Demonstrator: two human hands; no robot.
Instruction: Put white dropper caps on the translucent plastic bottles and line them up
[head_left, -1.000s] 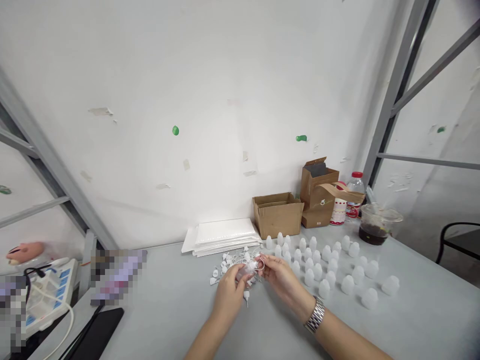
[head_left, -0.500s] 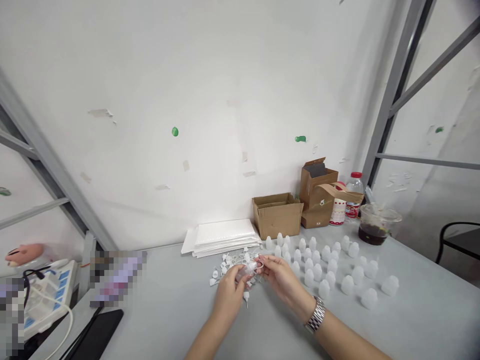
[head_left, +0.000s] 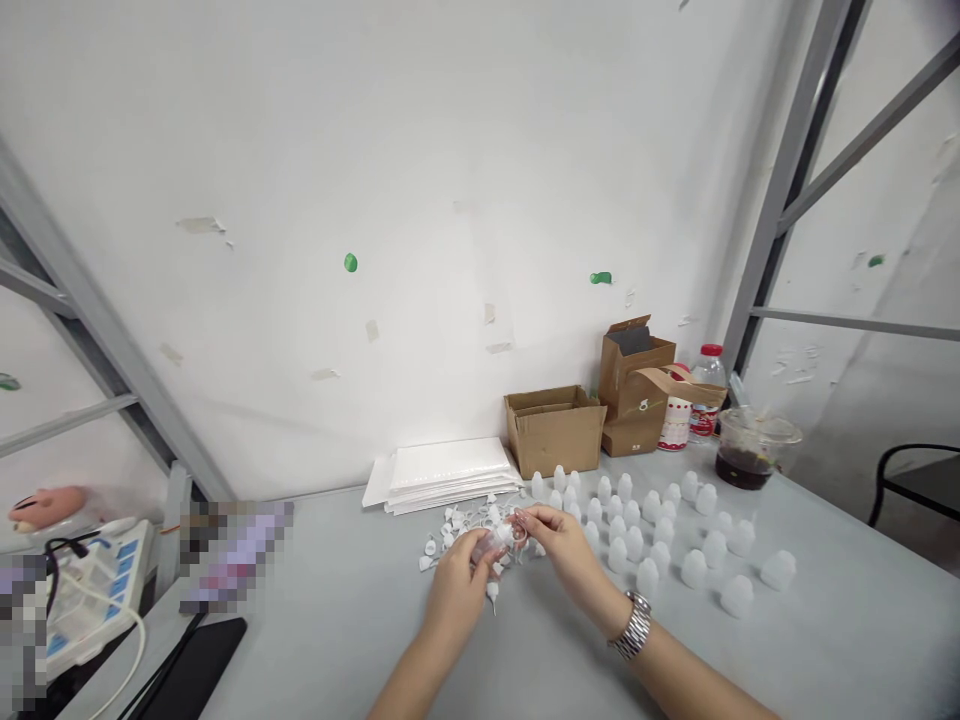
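Observation:
Over a heap of small white plastic parts, my left hand (head_left: pixel 456 582) closes its thumb and fingers on a small translucent whitish plastic piece (head_left: pixel 489 544). My right hand (head_left: pixel 561 542) is at the piece's other end, its fingertips pinching a thin pale loop (head_left: pixel 519 528) there. How the loop joins the piece is too small to make out. Beneath and behind both hands lie the white parts (head_left: pixel 452 517), some cap-like with thin loops or stems. One such part with a thin stem (head_left: pixel 493 592) rests just in front of the heap.
Several frosted, dome-shaped plastic pieces (head_left: pixel 691 568) stand to the right. Behind are white padded envelopes (head_left: pixel 450 465), an open cardboard box (head_left: pixel 562 445), a brown bag (head_left: pixel 634 425), a red-capped bottle (head_left: pixel 707 390) and a bowl of dark liquid (head_left: pixel 750 465). A power strip (head_left: pixel 105 590) lies left.
My right hand has shifted slightly and its fingers have drawn closer together at the loop. My left hand holds the translucent piece in nearly the same place.

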